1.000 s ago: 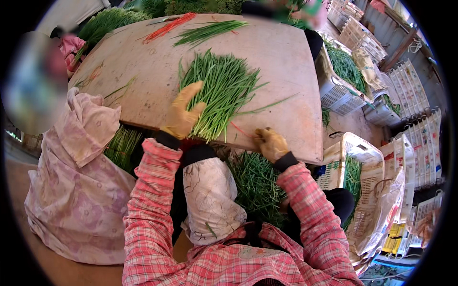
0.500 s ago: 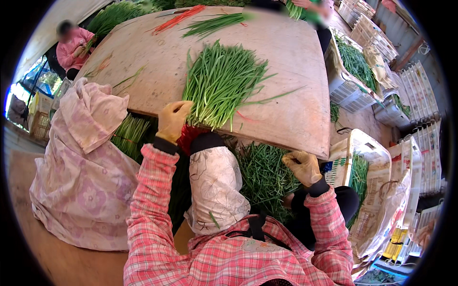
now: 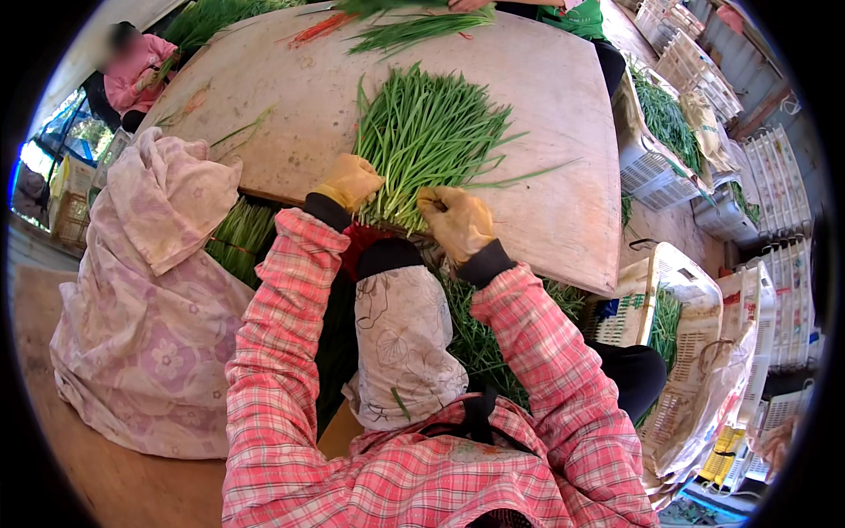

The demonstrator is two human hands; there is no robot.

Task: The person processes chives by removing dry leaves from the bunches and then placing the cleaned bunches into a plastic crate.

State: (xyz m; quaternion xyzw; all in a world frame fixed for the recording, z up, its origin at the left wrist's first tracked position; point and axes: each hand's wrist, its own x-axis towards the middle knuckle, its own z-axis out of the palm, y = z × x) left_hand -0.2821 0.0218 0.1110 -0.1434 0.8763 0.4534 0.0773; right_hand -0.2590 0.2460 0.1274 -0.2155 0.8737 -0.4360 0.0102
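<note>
A loose bunch of green chives [image 3: 431, 132] lies on the wooden table, its pale cut ends toward me at the near edge. My gloved left hand [image 3: 352, 182] is closed at the left side of these ends, fingers curled against the stalks. From the right, my gloved right hand [image 3: 459, 220] presses its bent fingers on the same ends. Both gloves are tan. Fingertips on either hand are partly hidden, so how many stalks they grip cannot be seen. A few stray stalks stick out to the right of the bunch.
The wooden table [image 3: 546, 176] carries red ties [image 3: 321, 28] and another chive bunch [image 3: 422, 31] at its far side. A flowered cloth [image 3: 150, 352] covers something at left. Loose greens [image 3: 480, 330] lie below the edge. White crates [image 3: 687, 273] stand at right. Two other people work nearby.
My right hand has moved left from the table's near right corner to the stalk ends. My left hand has shifted slightly up and right. The co-worker opposite now reaches over the far bunch.
</note>
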